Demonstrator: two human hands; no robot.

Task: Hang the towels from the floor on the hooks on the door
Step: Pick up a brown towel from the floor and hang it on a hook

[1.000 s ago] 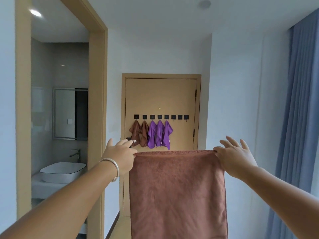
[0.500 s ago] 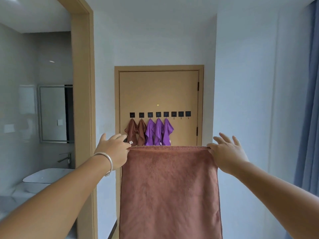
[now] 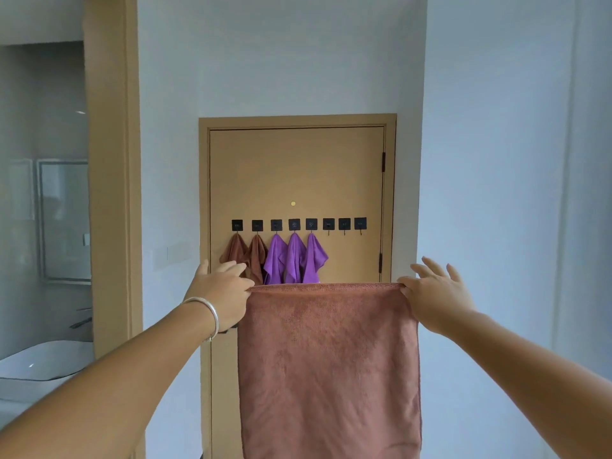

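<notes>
Person holds brown towel (image 3: 329,366) spread flat at arm's length, facing tan door (image 3: 296,173). Left hand (image 3: 220,294) pinches the towel's upper left corner; silver bangle (image 3: 207,314) on that wrist. Right hand (image 3: 437,298) pinches the upper right corner between thumb and forefinger, other fingers fanned out straight. Towel hangs vertically, top edge taut between the hands.

Door carries a row of eight black hooks (image 3: 299,224). From left: two brown towels (image 3: 246,255), then three purple towels (image 3: 293,260). Three rightmost hooks (image 3: 344,224) bare. White basin (image 3: 39,362) at lower left.
</notes>
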